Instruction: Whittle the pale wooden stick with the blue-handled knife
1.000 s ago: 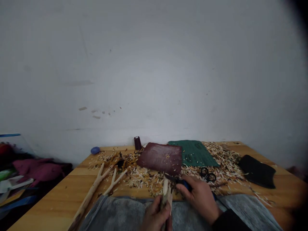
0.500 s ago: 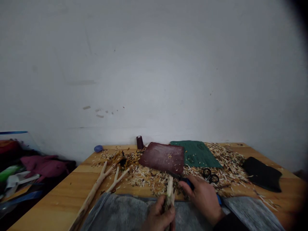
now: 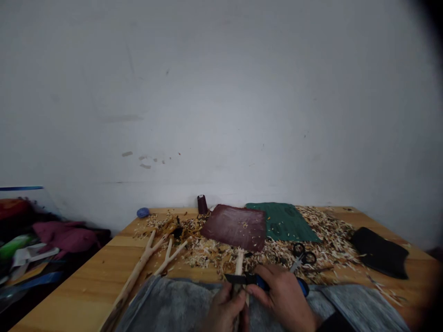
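My left hand (image 3: 225,312) is closed around a pale peeled stick (image 3: 238,263) that points away from me at the bottom centre. My right hand (image 3: 284,299) grips a knife with a blue handle (image 3: 302,286); its dark blade (image 3: 234,278) lies across the stick just above my left fingers. Both hands work over a grey cloth (image 3: 173,306) on the near edge of the wooden table (image 3: 93,281).
Two forked sticks (image 3: 145,260) lie left of my hands. Wood shavings (image 3: 321,230) cover the middle and right of the table. Beyond lie a maroon sheet (image 3: 235,226), a green sheet (image 3: 282,221), scissors (image 3: 300,253), a black pouch (image 3: 379,251), a thread spool (image 3: 202,204) and a blue lump (image 3: 143,212).
The knife has come back toward me along the stick; its blade now crosses the stick near my left hand instead of near the tip. The view shifted slightly.
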A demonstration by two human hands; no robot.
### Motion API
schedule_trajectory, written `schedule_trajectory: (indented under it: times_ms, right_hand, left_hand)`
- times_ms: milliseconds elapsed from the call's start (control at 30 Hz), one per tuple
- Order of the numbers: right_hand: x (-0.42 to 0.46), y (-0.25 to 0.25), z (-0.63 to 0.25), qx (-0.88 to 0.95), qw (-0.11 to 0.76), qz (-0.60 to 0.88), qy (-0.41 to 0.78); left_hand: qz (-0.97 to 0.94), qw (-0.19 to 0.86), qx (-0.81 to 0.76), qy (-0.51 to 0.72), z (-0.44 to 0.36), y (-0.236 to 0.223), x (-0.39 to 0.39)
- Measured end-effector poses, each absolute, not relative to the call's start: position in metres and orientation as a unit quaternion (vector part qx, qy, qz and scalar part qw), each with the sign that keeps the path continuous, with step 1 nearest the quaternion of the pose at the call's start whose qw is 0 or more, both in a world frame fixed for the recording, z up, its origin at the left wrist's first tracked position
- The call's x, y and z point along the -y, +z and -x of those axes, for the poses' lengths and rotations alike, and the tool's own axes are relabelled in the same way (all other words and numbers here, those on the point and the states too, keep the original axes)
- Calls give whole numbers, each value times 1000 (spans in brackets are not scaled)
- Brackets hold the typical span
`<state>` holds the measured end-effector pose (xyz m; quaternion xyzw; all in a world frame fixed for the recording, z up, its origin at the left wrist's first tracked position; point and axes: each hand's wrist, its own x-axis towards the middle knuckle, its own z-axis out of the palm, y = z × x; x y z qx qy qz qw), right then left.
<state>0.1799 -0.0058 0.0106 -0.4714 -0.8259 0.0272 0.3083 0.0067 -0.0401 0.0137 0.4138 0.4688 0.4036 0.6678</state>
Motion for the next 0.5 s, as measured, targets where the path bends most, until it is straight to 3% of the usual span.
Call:
schedule_trajectory:
  times_ms: [300,500]
  right_hand:
    - [0,0,-182,808,340,479,-56]
    - [-20,-4,-212,725,312,610,-68]
  left_hand:
    - [-414,671,-461,407,-6,9,37]
    - [-390,674,-464,422,-8,16,41]
